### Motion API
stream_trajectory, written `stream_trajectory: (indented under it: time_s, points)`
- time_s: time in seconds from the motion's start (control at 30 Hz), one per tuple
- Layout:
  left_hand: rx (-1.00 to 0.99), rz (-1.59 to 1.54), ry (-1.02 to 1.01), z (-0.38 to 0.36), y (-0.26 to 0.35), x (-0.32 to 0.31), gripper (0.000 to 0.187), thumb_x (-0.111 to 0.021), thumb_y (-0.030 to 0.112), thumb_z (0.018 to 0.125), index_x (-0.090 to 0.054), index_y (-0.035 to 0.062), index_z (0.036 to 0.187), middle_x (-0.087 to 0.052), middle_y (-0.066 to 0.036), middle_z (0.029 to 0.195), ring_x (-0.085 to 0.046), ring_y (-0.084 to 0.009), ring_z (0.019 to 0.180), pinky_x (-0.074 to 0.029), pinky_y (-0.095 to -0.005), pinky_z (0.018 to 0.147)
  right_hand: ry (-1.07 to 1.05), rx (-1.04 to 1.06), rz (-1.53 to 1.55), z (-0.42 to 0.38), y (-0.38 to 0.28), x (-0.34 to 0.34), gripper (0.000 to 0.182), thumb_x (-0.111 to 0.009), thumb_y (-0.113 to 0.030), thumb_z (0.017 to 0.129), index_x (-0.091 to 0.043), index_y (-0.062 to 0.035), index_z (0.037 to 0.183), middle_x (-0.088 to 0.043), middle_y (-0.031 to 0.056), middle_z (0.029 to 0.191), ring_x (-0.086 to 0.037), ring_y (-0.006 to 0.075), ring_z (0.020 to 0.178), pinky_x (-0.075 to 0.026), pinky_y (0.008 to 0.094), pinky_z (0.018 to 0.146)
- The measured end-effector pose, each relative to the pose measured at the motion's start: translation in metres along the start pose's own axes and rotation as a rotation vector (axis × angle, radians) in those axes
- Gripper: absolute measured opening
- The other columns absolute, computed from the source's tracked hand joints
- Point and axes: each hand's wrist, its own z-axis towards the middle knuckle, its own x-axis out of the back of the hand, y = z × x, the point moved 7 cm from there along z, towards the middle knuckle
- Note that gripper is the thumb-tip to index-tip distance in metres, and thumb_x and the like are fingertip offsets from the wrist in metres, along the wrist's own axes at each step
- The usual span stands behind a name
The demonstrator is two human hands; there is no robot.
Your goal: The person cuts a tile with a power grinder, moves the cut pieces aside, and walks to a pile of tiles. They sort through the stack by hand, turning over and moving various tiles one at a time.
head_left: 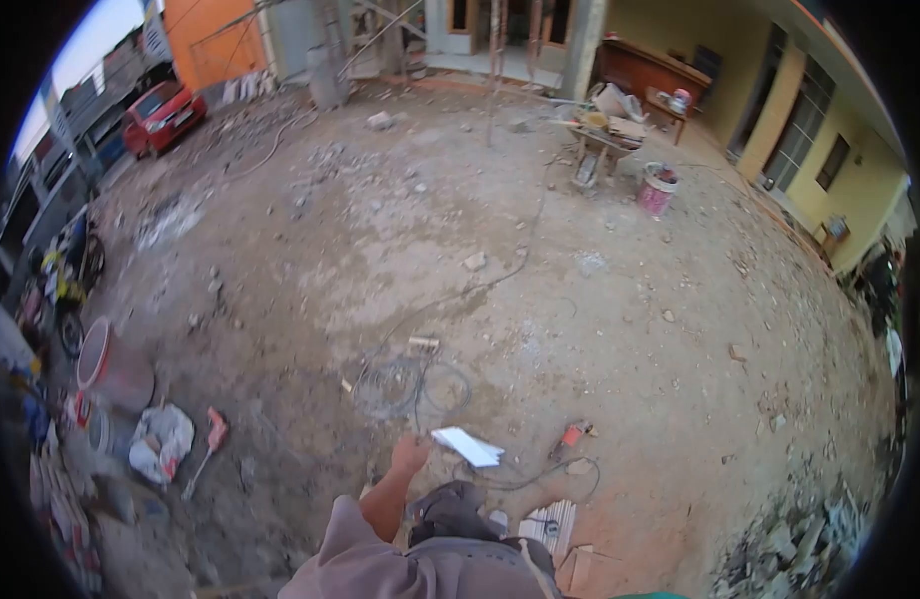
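My left hand reaches forward at the end of a bent arm, low over the dirt ground. Its fingers look curled closed, and what they hold, if anything, is too small to make out. Just right of it lie white flat strips, overlapping and apart from the hand. Beyond the hand rests a loosely coiled dark cable, one strand of which runs down towards the hand. A red power tool lies on the ground further right. Close to my legs is a stack of pale strips. My right hand is out of view.
At left are a red drill with a long shaft, a white sack and a large bucket. Ahead stand a loaded wheelbarrow and a pink bucket. Rubble is heaped at lower right.
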Motion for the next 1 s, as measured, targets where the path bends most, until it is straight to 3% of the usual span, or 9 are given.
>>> stream_trajectory:
  time_s: [0.1,0.3,0.47,0.67,0.73,0.77,0.8,0.87,1.0]
  points:
    - [0.162,0.004,0.108,-0.052,-0.072,0.002,0.053,-0.065,0.042,0.079,-0.066,0.0014,0.113,-0.065,-0.025,0.111,-0.061,-0.0400,0.108,-0.049,-0.0450,0.090,-0.098,0.145,-0.084,0.083,0.018,0.078,0.034,-0.056,-0.025,0.092,-0.057,0.0014,0.114,-0.063,0.0124,0.085,-0.064,0.0269,0.066,-0.057,0.0389,0.056]
    - [0.521,-0.197,0.411,-0.228,-0.200,0.012,0.050,-0.059,0.038,0.080,-0.063,0.0006,0.113,-0.066,-0.026,0.108,-0.062,-0.0417,0.105,-0.048,-0.0448,0.092,-0.007,-0.005,-0.242,0.106,-0.217,0.129,0.035,-0.059,-0.029,0.092,-0.056,0.0012,0.110,-0.060,0.0140,0.074,-0.061,0.0261,0.052,-0.053,0.0396,0.043]
    - [0.993,-0.243,0.667,-0.384,-0.286,-0.017,0.045,-0.059,0.034,0.079,-0.068,-0.0006,0.106,-0.067,-0.026,0.106,-0.062,-0.0411,0.106,-0.048,-0.0448,0.094,-0.081,0.348,-0.439,0.096,-0.419,0.001,0.029,-0.060,-0.029,0.092,-0.057,-0.0020,0.102,-0.060,0.0113,0.074,-0.059,0.0216,0.051,-0.050,0.0355,0.043]
    - [1.065,-0.203,0.649,-0.444,-0.351,-0.092,0.041,-0.067,0.034,0.078,-0.071,0.0004,0.101,-0.069,-0.024,0.104,-0.064,-0.0378,0.104,-0.048,-0.0470,0.091,-0.378,0.793,-0.681,-0.024,-0.541,-0.219,0.028,-0.060,-0.029,0.087,-0.062,-0.0034,0.098,-0.062,0.0063,0.079,-0.061,0.0163,0.063,-0.049,0.0288,0.050]
    - [1.182,-0.522,0.413,-0.435,-0.317,-0.063,0.041,-0.066,0.033,0.081,-0.068,0.0027,0.109,-0.069,-0.019,0.109,-0.062,-0.0320,0.107,-0.044,-0.0463,0.097,-0.305,1.454,-1.097,-0.045,-0.554,-0.281,0.027,-0.062,-0.028,0.080,-0.066,-0.0027,0.088,-0.065,0.0148,0.078,-0.063,0.0282,0.072,-0.051,0.0385,0.063]
    - [0.859,-0.042,0.037,-0.413,-0.356,-0.074,0.034,-0.064,0.028,0.083,-0.068,0.0025,0.105,-0.071,-0.017,0.096,-0.066,-0.0294,0.093,-0.050,-0.0450,0.087,-0.409,1.170,-0.975,-0.088,-0.556,-0.299,0.029,-0.061,-0.029,0.078,-0.068,-0.0038,0.091,-0.066,0.0204,0.087,-0.064,0.0351,0.082,-0.050,0.0436,0.074]
    - [0.511,0.445,0.103,-0.398,-0.354,-0.055,0.024,-0.062,0.023,0.084,-0.068,0.0032,0.096,-0.069,-0.014,0.081,-0.067,-0.0268,0.075,-0.054,-0.0411,0.070,-0.431,1.160,-1.158,-0.076,-0.552,-0.326,0.037,-0.060,-0.035,0.079,-0.070,-0.0039,0.096,-0.068,0.0214,0.094,-0.065,0.0368,0.090,-0.050,0.0450,0.080]
    - [0.695,-0.233,0.092,-0.376,-0.388,-0.004,0.021,-0.064,0.020,0.081,-0.067,0.0054,0.095,-0.068,-0.011,0.081,-0.066,-0.0272,0.067,-0.054,-0.0386,0.058,-0.340,1.226,-1.125,-0.108,-0.555,-0.346,0.052,-0.059,-0.048,0.080,-0.070,-0.0019,0.101,-0.069,0.0218,0.097,-0.066,0.0369,0.094,-0.051,0.0425,0.085]
    - [0.243,0.665,0.083,-0.287,-0.412,0.132,0.012,-0.071,0.023,0.077,-0.067,0.0121,0.079,-0.063,-0.010,0.066,-0.058,-0.0256,0.053,-0.048,-0.0403,0.049,-0.199,1.011,-0.802,-0.116,-0.551,-0.328,0.050,-0.058,-0.045,0.080,-0.070,-0.0013,0.102,-0.069,0.0237,0.092,-0.067,0.0384,0.090,-0.052,0.0448,0.083]
